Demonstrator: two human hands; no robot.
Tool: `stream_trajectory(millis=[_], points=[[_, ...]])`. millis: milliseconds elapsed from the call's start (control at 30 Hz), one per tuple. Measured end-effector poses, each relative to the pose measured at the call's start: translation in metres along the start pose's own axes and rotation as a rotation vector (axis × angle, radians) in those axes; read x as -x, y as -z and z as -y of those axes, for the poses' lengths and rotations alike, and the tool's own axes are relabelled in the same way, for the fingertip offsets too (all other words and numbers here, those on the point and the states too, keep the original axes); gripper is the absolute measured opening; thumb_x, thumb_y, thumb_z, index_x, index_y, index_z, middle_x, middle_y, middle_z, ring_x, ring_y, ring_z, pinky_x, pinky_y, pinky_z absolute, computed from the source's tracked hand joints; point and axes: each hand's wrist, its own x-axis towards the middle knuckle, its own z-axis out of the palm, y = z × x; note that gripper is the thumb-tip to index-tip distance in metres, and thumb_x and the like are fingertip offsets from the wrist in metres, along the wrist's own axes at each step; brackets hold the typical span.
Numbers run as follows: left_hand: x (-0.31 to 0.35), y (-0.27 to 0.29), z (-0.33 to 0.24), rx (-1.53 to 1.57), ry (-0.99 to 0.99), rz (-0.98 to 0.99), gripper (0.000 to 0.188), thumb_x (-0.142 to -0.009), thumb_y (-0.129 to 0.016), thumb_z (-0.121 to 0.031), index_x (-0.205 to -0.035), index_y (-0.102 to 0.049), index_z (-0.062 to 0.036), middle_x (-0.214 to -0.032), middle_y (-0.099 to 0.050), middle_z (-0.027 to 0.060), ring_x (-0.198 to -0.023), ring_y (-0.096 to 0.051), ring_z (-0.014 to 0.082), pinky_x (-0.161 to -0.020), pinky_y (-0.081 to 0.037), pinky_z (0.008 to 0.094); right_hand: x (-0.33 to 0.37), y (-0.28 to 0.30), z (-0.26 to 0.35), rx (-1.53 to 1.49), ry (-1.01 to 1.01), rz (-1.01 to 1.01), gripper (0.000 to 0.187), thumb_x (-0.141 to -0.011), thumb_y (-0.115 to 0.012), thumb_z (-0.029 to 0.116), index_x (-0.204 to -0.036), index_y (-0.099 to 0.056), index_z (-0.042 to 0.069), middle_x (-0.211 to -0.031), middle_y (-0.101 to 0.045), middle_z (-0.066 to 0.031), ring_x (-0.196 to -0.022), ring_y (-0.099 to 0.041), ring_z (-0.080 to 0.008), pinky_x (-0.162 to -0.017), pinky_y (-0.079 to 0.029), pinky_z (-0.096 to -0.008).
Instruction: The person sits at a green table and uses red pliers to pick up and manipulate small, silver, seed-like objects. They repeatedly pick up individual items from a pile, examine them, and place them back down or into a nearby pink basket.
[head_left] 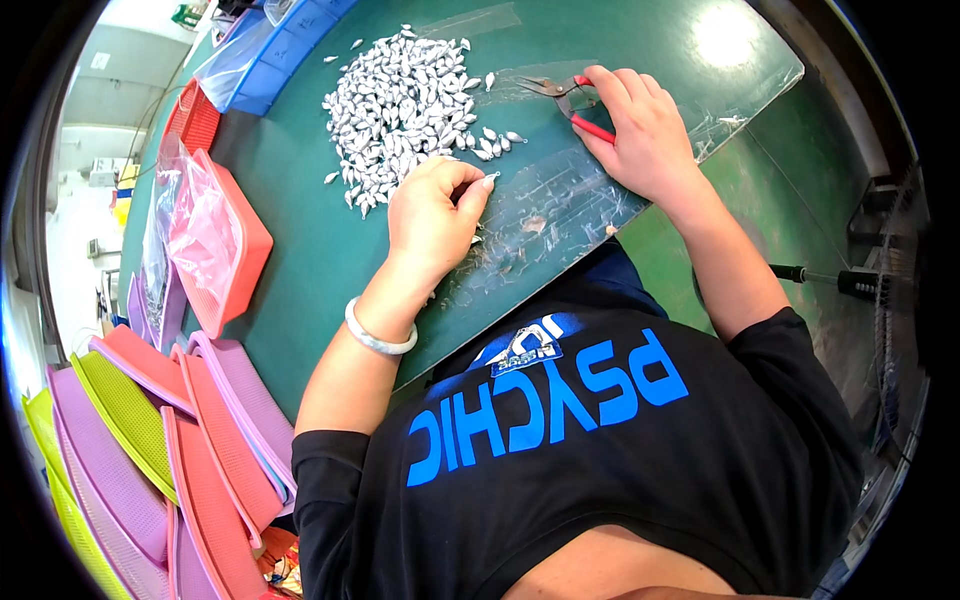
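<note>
My left hand (pixel 432 212) pinches one small silver teardrop-shaped piece (pixel 490 179) between thumb and fingers, just below a heap of several such silver pieces (pixel 405 105) on the green table (pixel 300 260). My right hand (pixel 643 130) grips red-handled pliers (pixel 572 98), whose dark jaws point left toward the heap. A pale bangle (pixel 377 338) sits on my left wrist. Both hands rest over a taped clear plastic patch (pixel 560 195) on the table.
A pink tray holding a plastic bag (pixel 210 235) stands at the table's left edge, with a red basket (pixel 190 118) and blue bins (pixel 270 50) behind it. Stacked pink, purple and green trays (pixel 150 440) lie at lower left. A dark tool (pixel 850 282) sits at right.
</note>
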Motion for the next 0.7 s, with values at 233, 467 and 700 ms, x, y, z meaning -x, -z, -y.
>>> stream_trajectory(millis=[233,467,700], points=[[0.007,0.002,-0.002,0.379,0.192,-0.081,0.007,-0.08,-0.072,-0.007,-0.082,-0.068,-0.0014,-0.077,-0.058,0.0034,-0.066,-0.055,0.0094,-0.061,-0.045,0.0239,0.0,0.001,-0.001,-0.016,-0.007,0.001,0.048,-0.077,-0.073,0.023,-0.117,-0.052,0.009,-0.097,-0.056,-0.0101,-0.093,-0.055,-0.0296,-0.079,-0.044,-0.0391],[0.012,0.013,-0.014,0.969,0.282,-0.162,0.007,-0.088,-0.066,-0.005,-0.093,-0.063,-0.0028,-0.085,-0.061,-0.0021,-0.074,-0.052,0.0045,-0.069,-0.043,0.0197,0.0,0.04,0.036,-0.681,-0.105,0.333,0.04,-0.084,-0.069,0.017,-0.117,-0.054,0.001,-0.088,-0.059,-0.0099,-0.076,-0.057,-0.0164,-0.067,-0.047,-0.0308],[0.018,0.02,-0.022,1.147,0.242,-0.171,0.006,-0.09,-0.063,-0.008,-0.093,-0.061,-0.0026,-0.085,-0.062,0.0037,-0.074,-0.052,0.0098,-0.07,-0.042,0.0233,-0.005,0.046,0.059,-0.89,-0.161,0.638,0.032,-0.09,-0.064,0.019,-0.114,-0.057,-0.001,-0.072,-0.056,-0.0055,-0.068,-0.05,-0.0119,-0.063,-0.044,-0.0274]])
